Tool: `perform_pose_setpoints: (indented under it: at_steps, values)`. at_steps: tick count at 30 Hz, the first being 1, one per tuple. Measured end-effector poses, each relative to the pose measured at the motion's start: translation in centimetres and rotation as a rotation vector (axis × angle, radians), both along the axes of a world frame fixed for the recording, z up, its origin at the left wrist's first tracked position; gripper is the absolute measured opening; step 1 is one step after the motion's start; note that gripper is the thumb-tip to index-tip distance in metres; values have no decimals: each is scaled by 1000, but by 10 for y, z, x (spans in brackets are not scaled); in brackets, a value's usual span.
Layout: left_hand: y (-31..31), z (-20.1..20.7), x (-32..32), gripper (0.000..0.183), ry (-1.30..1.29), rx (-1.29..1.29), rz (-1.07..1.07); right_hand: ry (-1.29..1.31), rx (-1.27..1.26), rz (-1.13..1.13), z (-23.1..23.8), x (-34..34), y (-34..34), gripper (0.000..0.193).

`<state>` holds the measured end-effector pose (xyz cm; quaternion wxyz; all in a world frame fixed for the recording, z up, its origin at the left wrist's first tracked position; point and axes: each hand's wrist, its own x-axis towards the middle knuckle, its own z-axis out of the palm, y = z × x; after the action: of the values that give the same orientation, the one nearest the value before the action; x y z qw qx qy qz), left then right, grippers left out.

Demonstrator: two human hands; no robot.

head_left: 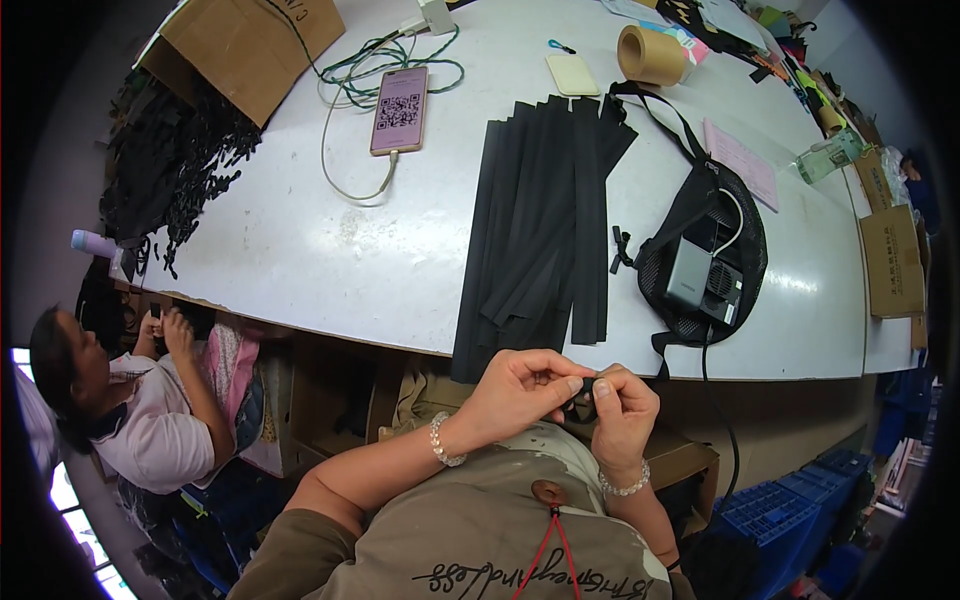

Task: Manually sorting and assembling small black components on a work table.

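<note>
At the table's front edge, in front of my body, my left hand (518, 396) and my right hand (622, 412) meet in a pinch. Between their fingertips is a small black piece (588, 385); the fingers cover much of it, and I cannot make out its exact kind. Just beyond my hands lies a loose pile of long, flat black strips (535, 220), some crossing others and a few reaching the table's edge. A small black cord piece (621, 248) rests to the right of the strips.
A black mesh bag (745, 250) holding a grey device sits at right, its cable running off the edge. A phone (400, 112) on a charging cable, a tape roll (650, 56), a bottle (830, 157) and a heap of black cords (170, 160) surround. A co-worker (160, 400) sits at left.
</note>
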<state>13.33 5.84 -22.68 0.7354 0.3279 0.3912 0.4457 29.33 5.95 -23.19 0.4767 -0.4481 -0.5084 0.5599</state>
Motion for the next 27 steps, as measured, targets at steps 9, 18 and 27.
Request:
perform_pose_setpoints:
  at_steps: [9, 18, 27]
  values:
    - [-2, 2, 1, 24, -20, 66, 10, -14, -36, 50, 6, 7, 3, 12]
    - [-2, -1, 4, 25, -35, 39, 59, 8, -114, 120, 11, 12, 6, 10]
    - [-4, 0, 4, 23, -32, 35, 44, -5, -146, 101, 13, 13, 2, 5]
